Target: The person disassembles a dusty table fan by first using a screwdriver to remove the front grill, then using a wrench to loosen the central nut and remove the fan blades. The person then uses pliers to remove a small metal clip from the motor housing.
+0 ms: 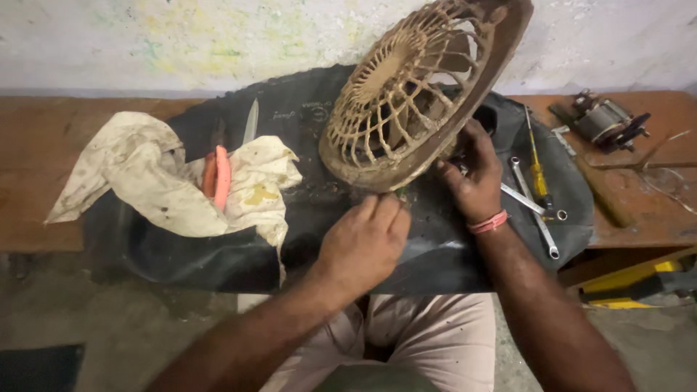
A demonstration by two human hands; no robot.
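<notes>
1. The fan grille (414, 91) stands tilted on edge on the black mat (305, 210) over the counter (43, 167).
2. Right hand (475, 174) grips its lower rim.
3. Left hand (367, 243) pinches something small at the bottom edge.
4. Risk: a loosened right grip could let the grille roll onto the wrenches (534, 207).

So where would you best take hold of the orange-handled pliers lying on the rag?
Probably by the orange handles, coming from above on the near side. The pliers lie flat on the stained rag with handles toward the person and nothing over them, while their dark jaws point toward the wall beside a metal blade, so that end is more crowded.
</notes>
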